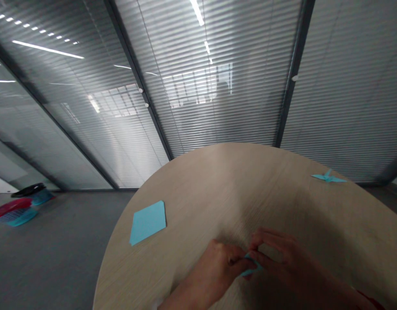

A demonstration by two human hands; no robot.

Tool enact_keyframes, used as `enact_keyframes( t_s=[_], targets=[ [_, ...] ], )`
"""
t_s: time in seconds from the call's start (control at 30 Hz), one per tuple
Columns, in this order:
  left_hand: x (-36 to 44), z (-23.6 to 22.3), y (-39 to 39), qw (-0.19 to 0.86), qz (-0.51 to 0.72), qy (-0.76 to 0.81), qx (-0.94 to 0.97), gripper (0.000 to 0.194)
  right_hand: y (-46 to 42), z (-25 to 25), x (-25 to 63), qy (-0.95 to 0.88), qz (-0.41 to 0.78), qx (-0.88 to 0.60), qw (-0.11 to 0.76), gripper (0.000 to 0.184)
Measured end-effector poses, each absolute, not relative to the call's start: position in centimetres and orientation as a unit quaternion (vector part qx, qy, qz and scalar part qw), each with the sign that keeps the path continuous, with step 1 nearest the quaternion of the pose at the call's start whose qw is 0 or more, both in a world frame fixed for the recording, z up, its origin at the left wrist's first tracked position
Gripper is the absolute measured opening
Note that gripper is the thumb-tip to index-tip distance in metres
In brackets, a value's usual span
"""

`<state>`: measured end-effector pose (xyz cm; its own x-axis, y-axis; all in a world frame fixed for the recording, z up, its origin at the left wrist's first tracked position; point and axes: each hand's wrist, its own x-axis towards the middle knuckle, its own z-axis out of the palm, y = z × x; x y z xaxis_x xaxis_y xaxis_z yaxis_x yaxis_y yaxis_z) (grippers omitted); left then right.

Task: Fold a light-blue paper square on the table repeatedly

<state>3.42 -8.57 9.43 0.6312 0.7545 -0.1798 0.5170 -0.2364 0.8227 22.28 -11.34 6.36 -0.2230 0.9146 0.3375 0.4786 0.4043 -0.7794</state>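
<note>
A small folded piece of light-blue paper [250,272] is between my two hands, near the front of the round table. My left hand [222,265] is closed, with thumb and fingers pinching the paper from the left. From the right, my right hand [276,254] pinches the paper's upper right edge between thumb and fingertips. Much of the folded paper is hidden behind the fingers, so its exact shape does not show.
The round wooden table [198,185] bears a stack of blue paper sheets [148,222] at left and a folded blue paper crane [328,177] at far right. Red and blue baskets [15,213] stand on the floor at left. Glass panels with blinds [224,107] rise behind.
</note>
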Motion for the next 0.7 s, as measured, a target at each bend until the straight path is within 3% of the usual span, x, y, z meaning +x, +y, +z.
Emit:
enact_keyframes(
  t_s=[0.27,0.43,0.7],
  targets=[
    [3.5,9.1,-8.8,0.46,0.154,0.397,0.779,0.027,-11.4,5.9,22.2,-0.747,0.286,-0.478,0.362,0.024],
    [3.5,9.1,-8.7,0.481,0.146,0.404,0.764,0.031,-11.7,6.0,22.0,-0.719,0.282,-0.5,0.391,0.024],
    [3.1,9.2,-8.7,0.592,0.155,0.424,0.667,0.036,-11.6,7.2,21.6,-0.653,0.316,-0.543,0.423,0.025]
  ],
)
